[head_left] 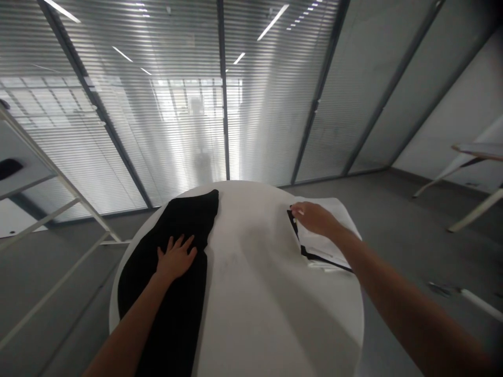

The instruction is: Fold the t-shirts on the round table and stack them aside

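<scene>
A long piece of black cloth [173,303], perhaps a garment, lies spread along the left side of the round white table [243,293]. My left hand [176,259] rests flat on it with the fingers spread. On the table's right side sits a stack of folded white cloth [334,207] with black layers showing along its edges. My right hand [312,215] is at the stack's far left corner, fingers pinched together on the cloth there. Just which layer the fingers grip is hidden.
A white metal frame [66,183] stands on the floor to the left. Beyond the table rises a glass partition with blinds [188,115]. At the far right are a table or chair with pale legs [477,209] and, lower down, another white leg [481,305].
</scene>
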`<action>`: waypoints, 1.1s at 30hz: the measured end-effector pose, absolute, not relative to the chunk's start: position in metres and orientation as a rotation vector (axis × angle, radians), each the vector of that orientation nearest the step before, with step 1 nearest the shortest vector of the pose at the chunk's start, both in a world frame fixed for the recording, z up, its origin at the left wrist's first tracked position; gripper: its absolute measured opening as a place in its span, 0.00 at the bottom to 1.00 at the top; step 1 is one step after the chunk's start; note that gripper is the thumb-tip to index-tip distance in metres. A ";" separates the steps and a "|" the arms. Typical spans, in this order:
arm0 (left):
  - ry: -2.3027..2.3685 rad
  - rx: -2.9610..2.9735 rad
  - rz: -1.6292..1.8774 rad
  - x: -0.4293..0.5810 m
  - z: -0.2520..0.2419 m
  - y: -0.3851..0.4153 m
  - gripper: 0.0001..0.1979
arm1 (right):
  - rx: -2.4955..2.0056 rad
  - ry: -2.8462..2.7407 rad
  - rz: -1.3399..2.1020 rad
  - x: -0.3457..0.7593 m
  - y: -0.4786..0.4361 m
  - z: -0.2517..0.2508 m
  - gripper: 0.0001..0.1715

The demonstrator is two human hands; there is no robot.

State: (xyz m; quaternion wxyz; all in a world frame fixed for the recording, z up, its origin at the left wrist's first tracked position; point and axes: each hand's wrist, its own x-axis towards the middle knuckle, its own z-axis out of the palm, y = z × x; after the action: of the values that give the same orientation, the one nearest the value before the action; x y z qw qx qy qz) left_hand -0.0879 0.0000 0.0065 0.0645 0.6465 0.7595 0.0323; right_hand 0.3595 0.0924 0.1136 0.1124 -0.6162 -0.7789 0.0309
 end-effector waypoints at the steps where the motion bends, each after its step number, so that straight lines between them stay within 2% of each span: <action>1: 2.329 1.921 0.106 -0.091 0.006 0.003 0.30 | -1.891 -2.252 0.032 0.372 0.093 0.115 0.19; 6: 2.455 1.850 0.183 -0.103 0.000 0.011 0.31 | -2.199 -2.220 0.003 0.406 0.083 0.108 0.31; 8: 2.480 1.852 0.206 -0.104 -0.002 0.010 0.30 | -2.216 -2.285 0.042 0.403 0.075 0.101 0.32; 14: 2.492 1.903 0.262 -0.102 -0.002 0.002 0.28 | -2.154 -2.423 0.067 0.383 0.067 0.100 0.19; 19: 2.518 1.904 0.316 -0.097 0.001 -0.004 0.27 | -1.990 -2.383 -0.024 0.395 0.079 0.131 0.12; 23: 2.533 1.909 0.357 -0.096 0.000 -0.005 0.26 | -1.633 -2.103 -0.120 0.407 0.079 0.164 0.10; 28: 2.526 1.917 0.477 -0.099 0.001 -0.006 0.24 | -1.304 -1.562 0.294 0.393 0.057 0.205 0.10; 31: 2.432 2.062 0.698 -0.088 0.004 -0.012 0.19 | -1.093 -1.241 0.614 0.368 0.041 0.225 0.07; 33: 2.206 2.208 0.911 -0.068 0.007 -0.019 0.18 | -0.902 -1.072 0.911 0.348 0.033 0.232 0.06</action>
State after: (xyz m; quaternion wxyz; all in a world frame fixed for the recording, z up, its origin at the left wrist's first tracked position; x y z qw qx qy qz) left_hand -0.0676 -0.0186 0.0073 -0.0551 0.6781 0.6775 0.2797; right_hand 0.3481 0.0333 0.2321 0.6707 -0.4004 -0.4757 0.4044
